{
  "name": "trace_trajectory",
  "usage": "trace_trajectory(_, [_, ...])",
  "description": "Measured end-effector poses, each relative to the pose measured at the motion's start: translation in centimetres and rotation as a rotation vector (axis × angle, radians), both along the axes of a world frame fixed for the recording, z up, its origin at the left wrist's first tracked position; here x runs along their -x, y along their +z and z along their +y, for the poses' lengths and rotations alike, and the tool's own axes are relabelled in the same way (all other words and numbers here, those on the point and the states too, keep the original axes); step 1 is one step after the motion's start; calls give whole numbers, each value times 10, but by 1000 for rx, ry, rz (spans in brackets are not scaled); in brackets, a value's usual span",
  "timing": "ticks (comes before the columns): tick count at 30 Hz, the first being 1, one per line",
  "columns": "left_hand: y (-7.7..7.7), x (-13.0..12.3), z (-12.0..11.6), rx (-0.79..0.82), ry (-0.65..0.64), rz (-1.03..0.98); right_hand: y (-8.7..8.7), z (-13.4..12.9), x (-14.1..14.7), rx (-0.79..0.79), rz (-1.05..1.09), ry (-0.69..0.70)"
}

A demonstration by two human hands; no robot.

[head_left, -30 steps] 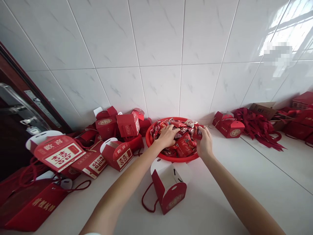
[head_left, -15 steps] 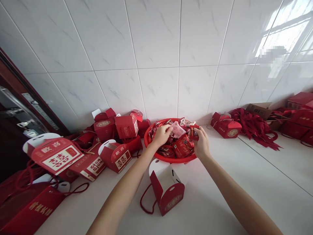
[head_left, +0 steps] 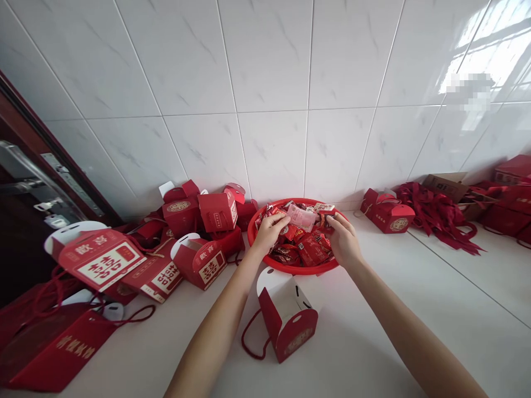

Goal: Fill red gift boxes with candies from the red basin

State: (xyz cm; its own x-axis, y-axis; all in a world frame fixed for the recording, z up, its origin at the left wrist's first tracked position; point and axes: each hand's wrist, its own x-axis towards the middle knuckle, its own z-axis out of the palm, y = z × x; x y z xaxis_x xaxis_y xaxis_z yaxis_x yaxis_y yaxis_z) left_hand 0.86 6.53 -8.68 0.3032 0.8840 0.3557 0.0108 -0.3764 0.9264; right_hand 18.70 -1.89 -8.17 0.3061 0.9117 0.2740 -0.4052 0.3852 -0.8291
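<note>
A red plastic basket (head_left: 299, 271) full of wrapped sweets stands against the wall. Over its left side, my left hand (head_left: 267, 235) is closed, thumb and fingers pinching the edge of a pale pink sweet packet (head_left: 302, 216). On the right side of the basket, my right hand (head_left: 345, 242) is closed with its fingertips on a small dark red wrapped sweet (head_left: 323, 221), partly hidden by the fingers. Below the basket, between my forearms, sits a red gift box (head_left: 295, 334) with its top open, white inside, and a red cord handle lying to its left.
Several red gift boxes (head_left: 209, 262) are piled on the left, near a dark door frame (head_left: 62, 166). To the right are another red box (head_left: 388, 213), a heap of red ribbons (head_left: 433, 213) and a brown carton (head_left: 446, 187). A tiled wall (head_left: 274, 155) backs the white table.
My left hand has drawn slightly away from the pink packet's middle, showing more of it. The right fingers have shifted a little at the basket's edge. The whole view has shifted slightly.
</note>
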Motion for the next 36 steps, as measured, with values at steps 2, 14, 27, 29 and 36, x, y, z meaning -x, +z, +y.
trace_trajectory(2, [1, 0, -1, 7, -28, 2, -1, 1, 0, -15, -33, 24])
trace_trajectory(14, [4, 1, -8, 11, -147, 28, -3, -3, 1, 63, -253, 202])
trace_trajectory(27, [5, 3, -6, 183, -177, -37, 1, -5, 4, 89, -171, 104])
trace_trajectory(29, [6, 4, -6, 236, -207, -35, 2, -5, 5, 99, -180, 94])
trace_trajectory(36, [7, 5, -11, 82, -199, -30, 0, -3, 3, 67, -152, 46])
